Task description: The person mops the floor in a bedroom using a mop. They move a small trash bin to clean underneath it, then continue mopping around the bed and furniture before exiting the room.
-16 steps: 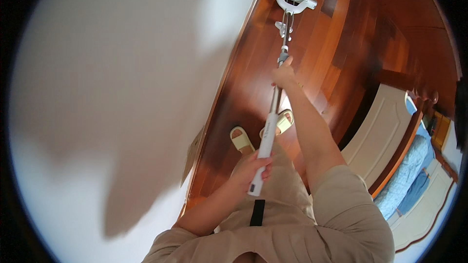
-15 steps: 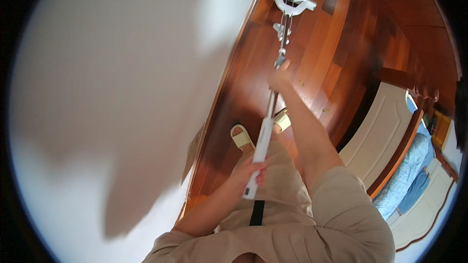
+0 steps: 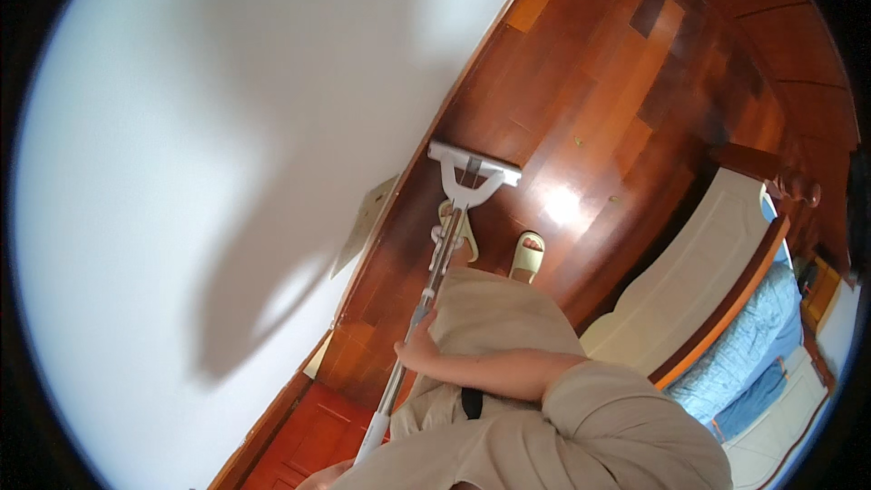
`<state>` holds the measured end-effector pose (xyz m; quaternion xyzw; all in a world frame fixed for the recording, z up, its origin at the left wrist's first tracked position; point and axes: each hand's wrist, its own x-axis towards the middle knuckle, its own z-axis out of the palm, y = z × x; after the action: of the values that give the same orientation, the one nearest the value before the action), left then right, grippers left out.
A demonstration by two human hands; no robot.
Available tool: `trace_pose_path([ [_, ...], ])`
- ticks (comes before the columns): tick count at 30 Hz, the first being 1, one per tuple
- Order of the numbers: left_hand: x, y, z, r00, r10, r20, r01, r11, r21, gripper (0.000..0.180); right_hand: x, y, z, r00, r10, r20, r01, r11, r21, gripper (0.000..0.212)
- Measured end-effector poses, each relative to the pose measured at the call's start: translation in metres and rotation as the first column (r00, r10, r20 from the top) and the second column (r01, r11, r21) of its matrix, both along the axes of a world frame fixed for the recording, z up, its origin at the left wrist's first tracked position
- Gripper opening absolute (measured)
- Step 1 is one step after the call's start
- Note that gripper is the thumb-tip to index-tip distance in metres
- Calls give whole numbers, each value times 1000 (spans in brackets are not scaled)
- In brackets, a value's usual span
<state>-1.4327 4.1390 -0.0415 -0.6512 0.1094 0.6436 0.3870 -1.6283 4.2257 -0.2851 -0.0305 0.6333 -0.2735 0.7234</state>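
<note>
A sponge mop with a white head and a grey and white pole slants from the floor down toward my lower left. My right hand reaches across my body and is closed around the middle of the pole. Low at the edge of the view, my left hand is at the white lower handle, partly covered by my shirt. The mop head is just in front of my left slipper, close to the wall's foot. My right slipper stands beside it on the wooden floor.
A white wall with a wooden skirting runs along the left. Shiny reddish floorboards stretch ahead, with small bits on them. At the right stands a bed with a cream and wood end panel and blue bedding. Wooden furniture lines the far right.
The mop head has come back from the far end of the floor to just before my feet. Both hands have moved down and left with the pole, and my right arm now bends across my body.
</note>
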Motion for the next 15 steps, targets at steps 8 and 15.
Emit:
trace_pose_path([
  [8,-156,65,-191,727,-120,-676,91,993,-79,39,-218,57,-163,752,-402,-523,364,914,-179,79],
  [15,-373,113,-298,694,294,-658,-237,955,177,27,-441,89,-200,753,-231,-616,386,913,130,57],
])
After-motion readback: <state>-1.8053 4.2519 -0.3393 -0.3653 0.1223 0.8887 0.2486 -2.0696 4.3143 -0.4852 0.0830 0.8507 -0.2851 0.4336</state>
